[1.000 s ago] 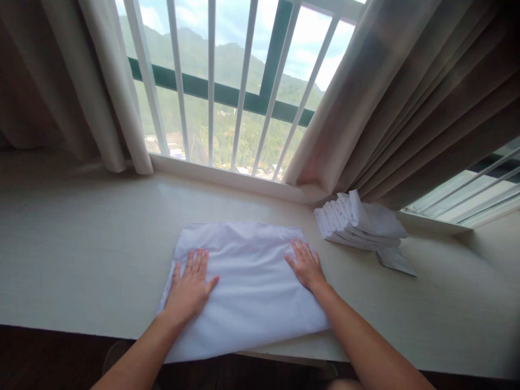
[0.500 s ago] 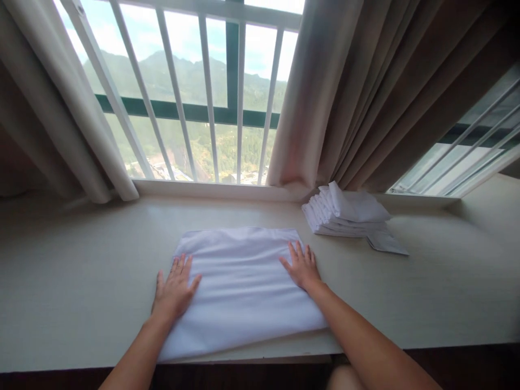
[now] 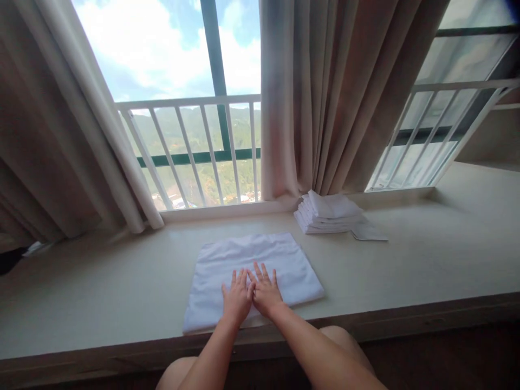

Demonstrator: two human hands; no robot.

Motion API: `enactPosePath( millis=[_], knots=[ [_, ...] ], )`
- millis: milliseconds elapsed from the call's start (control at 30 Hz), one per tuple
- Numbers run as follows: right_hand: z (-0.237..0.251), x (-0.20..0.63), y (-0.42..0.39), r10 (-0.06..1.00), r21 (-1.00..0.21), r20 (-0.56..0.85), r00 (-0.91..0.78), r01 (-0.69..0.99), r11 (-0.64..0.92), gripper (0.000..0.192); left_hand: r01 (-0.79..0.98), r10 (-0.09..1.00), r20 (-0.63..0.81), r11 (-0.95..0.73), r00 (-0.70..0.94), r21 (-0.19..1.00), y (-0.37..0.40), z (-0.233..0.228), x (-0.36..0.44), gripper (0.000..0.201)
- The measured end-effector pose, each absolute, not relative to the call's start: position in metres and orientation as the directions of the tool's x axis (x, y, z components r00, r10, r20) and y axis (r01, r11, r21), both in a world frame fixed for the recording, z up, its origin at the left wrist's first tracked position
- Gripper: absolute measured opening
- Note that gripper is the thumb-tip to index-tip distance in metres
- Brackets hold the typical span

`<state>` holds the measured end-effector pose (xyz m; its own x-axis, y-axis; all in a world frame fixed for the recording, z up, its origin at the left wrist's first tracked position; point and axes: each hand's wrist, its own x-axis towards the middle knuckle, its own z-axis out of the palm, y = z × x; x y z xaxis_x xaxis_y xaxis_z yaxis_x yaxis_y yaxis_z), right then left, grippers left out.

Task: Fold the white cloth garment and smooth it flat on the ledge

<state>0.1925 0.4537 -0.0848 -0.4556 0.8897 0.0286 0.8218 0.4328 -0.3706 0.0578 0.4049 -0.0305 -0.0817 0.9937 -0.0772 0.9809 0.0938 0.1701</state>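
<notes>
A folded white cloth (image 3: 252,252) lies flat on the pale window ledge, with soft wrinkles across it. My left hand (image 3: 237,297) rests palm down on its near middle, fingers stretched out. Right beside it my right hand (image 3: 266,288) also lies flat on the cloth, fingers spread. The two hands touch at the thumbs. Neither hand grips anything. Behind and to the right sits a stack of folded white cloths (image 3: 329,213), one piece of it sticking out to the right.
The ledge (image 3: 122,287) runs wide to both sides, its front edge close to my knees. White railing bars (image 3: 207,135) stand before the window at the back. Brown curtains (image 3: 300,108) hang down to the ledge near the stack. A dark object (image 3: 11,261) shows at the far left.
My hands have come from the cloth's left and right sides inward to its near middle, where they meet. The view has tilted up, showing more window and sky.
</notes>
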Motion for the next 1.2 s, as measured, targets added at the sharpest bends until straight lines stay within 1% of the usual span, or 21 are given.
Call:
enactPosePath(
  millis=[33,100,133,233,300,400,533,633,733,800,833,900,933,1067,1200],
  knots=[
    [-0.088,0.196,0.446,0.901,-0.376,-0.006,-0.433,0.836,0.399,0.068,0.985,0.992,-0.099,0.096,-0.082,0.143,0.398,-0.037,0.059,0.066],
    [-0.092,0.219,0.440,0.921,-0.356,-0.054,-0.387,0.869,0.344,0.077,0.991,0.993,-0.077,0.097,-0.090,0.095,0.386,-0.048,0.044,0.066],
    [-0.093,0.236,0.441,0.929,-0.337,-0.057,-0.364,0.883,0.325,0.078,0.991,0.993,-0.060,0.109,-0.105,0.077,0.382,-0.053,0.031,0.065],
    [-0.096,0.297,0.446,0.980,-0.262,-0.068,-0.186,0.951,0.162,0.075,0.975,0.974,-0.055,0.220,-0.218,0.040,0.372,-0.060,-0.015,0.064],
    [-0.097,0.333,0.448,0.993,-0.229,-0.079,-0.090,0.971,0.069,0.072,0.954,0.954,-0.051,0.297,-0.296,0.027,0.367,-0.062,-0.040,0.065],
    [-0.101,0.365,0.448,0.993,-0.207,-0.110,-0.042,0.978,0.019,0.071,0.929,0.926,-0.077,0.370,-0.369,0.003,0.358,-0.066,-0.066,0.064],
    [-0.107,0.374,0.447,0.992,-0.199,-0.121,-0.034,0.980,0.009,0.071,0.916,0.911,-0.096,0.399,-0.400,-0.029,0.343,-0.072,-0.084,0.065],
    [-0.112,0.375,0.447,0.996,-0.204,-0.089,-0.022,0.979,0.004,0.069,0.914,0.908,-0.112,0.405,-0.405,-0.024,0.332,-0.075,-0.091,0.066],
    [-0.111,0.376,0.452,0.999,-0.215,-0.017,0.041,0.976,-0.044,0.063,0.896,0.892,-0.104,0.444,-0.440,0.016,0.329,-0.071,-0.086,0.063],
    [-0.104,0.371,0.461,0.994,-0.204,0.059,0.094,0.976,-0.080,0.060,0.888,0.889,-0.018,0.458,-0.457,0.045,0.335,-0.061,-0.073,0.062],
    [-0.099,0.364,0.467,0.990,-0.196,0.100,0.102,0.977,-0.081,0.058,0.896,0.895,0.054,0.440,-0.443,0.053,0.342,-0.054,-0.064,0.062],
    [-0.084,0.342,0.482,0.988,-0.186,0.144,0.053,0.982,-0.025,0.057,0.945,0.931,0.161,0.323,-0.328,0.057,0.362,-0.038,-0.041,0.061],
    [-0.076,0.327,0.491,0.991,-0.190,0.131,-0.009,0.981,0.034,0.056,0.958,0.943,0.171,0.277,-0.285,0.069,0.376,-0.031,-0.028,0.060],
    [-0.052,0.257,0.531,0.976,-0.286,0.006,-0.219,0.935,0.212,0.060,0.985,0.983,0.110,0.132,-0.144,0.113,0.447,-0.019,0.020,0.061],
    [-0.057,0.206,0.572,0.947,-0.320,-0.054,-0.317,0.904,0.285,0.061,0.989,1.000,-0.024,0.001,0.002,0.145,0.517,-0.041,0.043,0.063]
  ],
)
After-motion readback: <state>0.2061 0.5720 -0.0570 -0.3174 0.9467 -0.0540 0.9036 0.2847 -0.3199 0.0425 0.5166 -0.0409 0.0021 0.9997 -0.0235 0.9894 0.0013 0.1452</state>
